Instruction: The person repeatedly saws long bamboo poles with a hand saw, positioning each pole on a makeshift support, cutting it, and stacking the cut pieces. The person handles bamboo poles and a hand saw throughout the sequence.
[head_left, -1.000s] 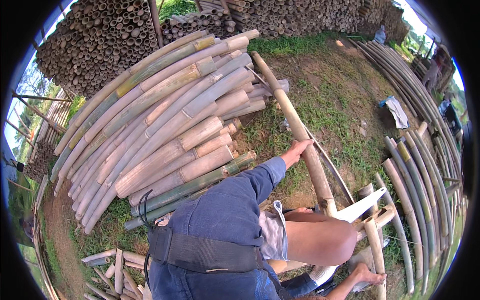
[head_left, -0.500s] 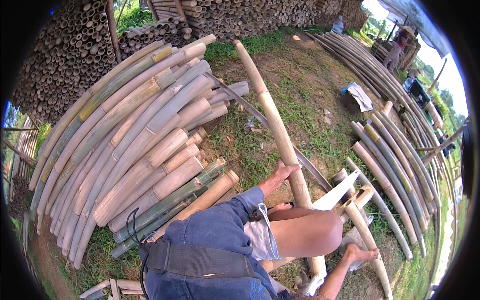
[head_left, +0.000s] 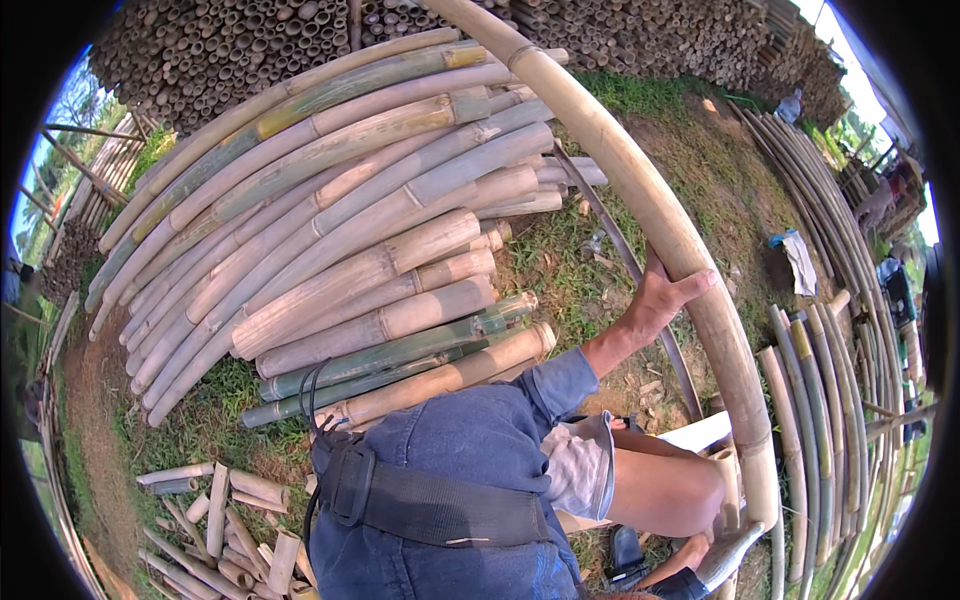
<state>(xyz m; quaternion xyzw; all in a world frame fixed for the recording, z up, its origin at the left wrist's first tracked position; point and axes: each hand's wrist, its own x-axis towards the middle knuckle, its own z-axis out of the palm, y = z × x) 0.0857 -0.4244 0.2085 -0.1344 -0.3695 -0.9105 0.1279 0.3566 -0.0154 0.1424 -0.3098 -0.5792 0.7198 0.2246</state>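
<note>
A long, thick, pale bamboo pole [head_left: 620,150] runs from the top edge down to the lower right, in front of my body. My left hand [head_left: 668,300] is closed round its middle, the thumb lying across the pole's upper side. At the lower end, my right hand [head_left: 733,553], in what looks like a greyish glove, closes on the pole; its fingers are partly hidden. Beneath the pole, a flat white piece [head_left: 700,432] like a saw blade shows beside my bent knee. A narrow dark strip [head_left: 640,270] lies slantwise on the ground to the pole's left.
A large heap of bamboo poles [head_left: 330,200] fills the left. Short bamboo offcuts [head_left: 215,535] lie at the lower left. More poles [head_left: 820,420] lie on the right, near a pale cloth [head_left: 796,262]. Stacked bamboo ends [head_left: 230,65] line the back. Another person [head_left: 880,200] stands far right.
The pole has swung up and to the right in my hands, and its lower end now shows beyond my knee. The view has turned as well, bringing the offcuts at lower left into sight.
</note>
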